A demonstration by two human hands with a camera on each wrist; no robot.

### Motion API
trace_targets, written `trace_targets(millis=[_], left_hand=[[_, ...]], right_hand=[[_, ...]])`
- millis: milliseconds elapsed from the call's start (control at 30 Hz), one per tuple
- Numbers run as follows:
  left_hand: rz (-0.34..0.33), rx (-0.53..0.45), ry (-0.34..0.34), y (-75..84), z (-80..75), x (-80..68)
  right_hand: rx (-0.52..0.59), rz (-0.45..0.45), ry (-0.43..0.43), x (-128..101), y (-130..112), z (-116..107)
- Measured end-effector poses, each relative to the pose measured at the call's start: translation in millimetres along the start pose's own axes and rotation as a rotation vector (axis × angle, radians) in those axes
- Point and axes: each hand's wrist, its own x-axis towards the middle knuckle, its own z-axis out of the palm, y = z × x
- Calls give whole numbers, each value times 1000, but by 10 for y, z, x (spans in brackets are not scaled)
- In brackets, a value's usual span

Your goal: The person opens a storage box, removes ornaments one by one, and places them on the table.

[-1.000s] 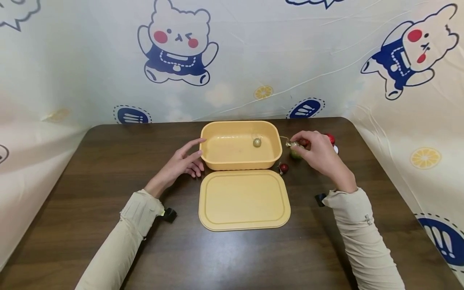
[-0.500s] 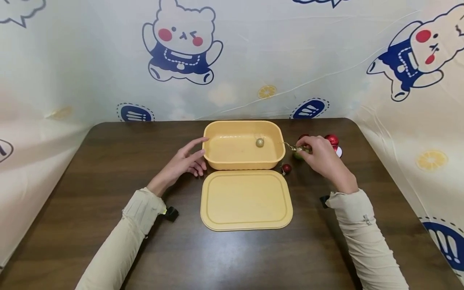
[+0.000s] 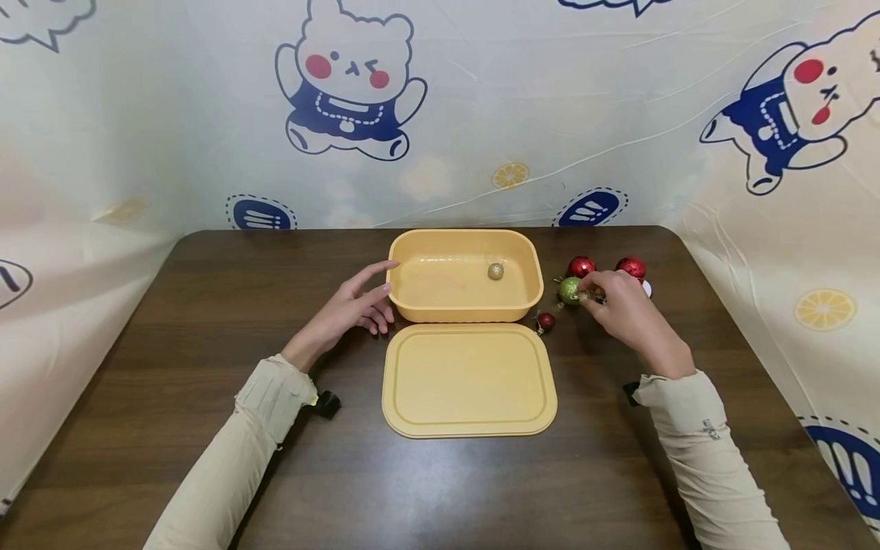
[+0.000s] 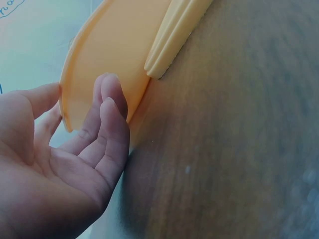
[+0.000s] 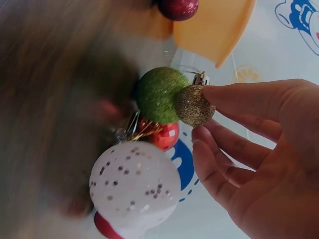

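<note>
My right hand [image 3: 622, 305] pinches a small gold glitter Christmas bauble [image 5: 194, 105] between thumb and fingertips, to the right of the yellow box [image 3: 440, 313]. Right by it lies a green glitter bauble [image 3: 569, 290]. Two red baubles [image 3: 581, 266] and a white bauble with dark dots [image 5: 134, 184] sit around the hand. Inside the box rests another gold bauble [image 3: 495, 271]. My left hand [image 3: 351, 305] touches the box's left rim with its fingertips, fingers relaxed. A small dark red bauble [image 3: 546, 321] lies off the box's front right corner.
A yellow lid [image 3: 470, 380] lies flat on the brown wooden table [image 3: 440, 489], directly in front of the box. Behind the table hangs a pale curtain [image 3: 467, 114] with cartoon bears.
My right hand has drawn away from the box to the right with the gold bauble, uncovering the green bauble and a red one. My left hand stays at the rim. The head view shifts slightly.
</note>
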Motion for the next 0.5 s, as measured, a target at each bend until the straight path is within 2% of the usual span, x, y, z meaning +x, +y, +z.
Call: trace_targets(millis=[267, 500], left_hand=[[0, 2, 4, -17, -6, 0], [0, -5, 1, -9, 5, 3]], right_hand=[[-22, -8, 20, -7, 103, 58], [-83, 28, 48, -20, 176, 108]])
